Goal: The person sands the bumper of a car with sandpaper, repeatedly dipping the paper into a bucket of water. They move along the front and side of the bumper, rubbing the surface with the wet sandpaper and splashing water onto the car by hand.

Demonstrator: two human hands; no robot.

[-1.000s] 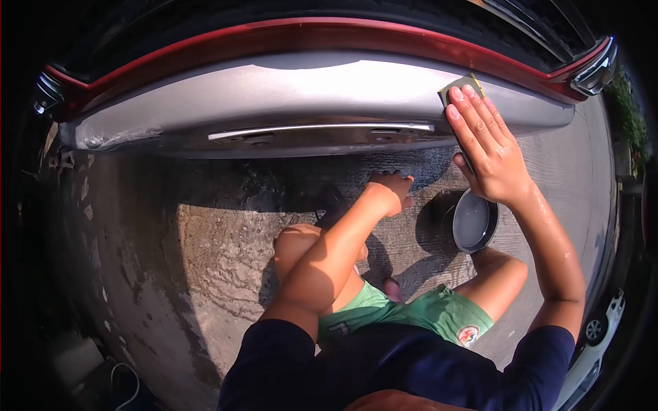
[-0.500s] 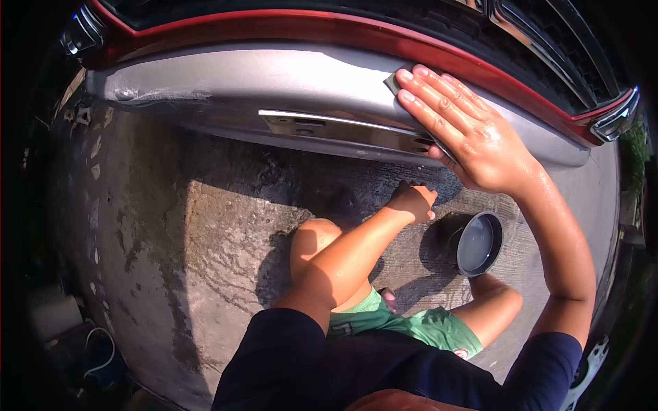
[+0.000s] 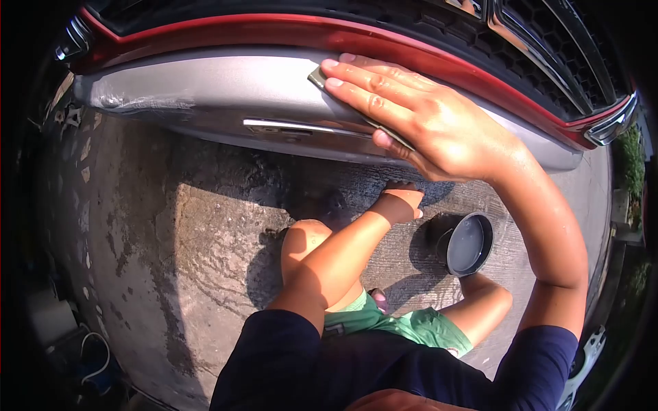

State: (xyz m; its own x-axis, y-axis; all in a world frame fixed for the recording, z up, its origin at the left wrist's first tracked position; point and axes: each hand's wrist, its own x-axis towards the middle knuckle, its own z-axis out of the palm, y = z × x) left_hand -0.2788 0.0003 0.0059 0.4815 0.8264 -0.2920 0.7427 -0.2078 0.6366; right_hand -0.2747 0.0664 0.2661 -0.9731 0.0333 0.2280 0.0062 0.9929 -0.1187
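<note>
My right hand (image 3: 425, 123) presses a dark, folded piece of sandpaper (image 3: 317, 77) flat against the silver-grey bumper (image 3: 205, 74). Its fingers lie together over the sheet, with the thumb along the lower edge; most of the sheet is covered by the hand. The skin looks wet. Below the bumper, my left hand (image 3: 403, 200) hangs over the wet floor, knuckles forward. Its fingertips are turned away from view, so any grip is hidden. The bumper has a scuffed, whitish patch (image 3: 130, 99) at its left end.
A dark bucket (image 3: 469, 243) with liquid in it stands on the concrete floor (image 3: 219, 267) by my right leg. Above the bumper run a red trim strip (image 3: 226, 31) and a black grille (image 3: 548, 75). A pale hose (image 3: 103, 349) lies at lower left.
My right hand has slid left along the bumper with the sandpaper under it. The view has shifted slightly; my left hand stays below the bumper, in much the same pose.
</note>
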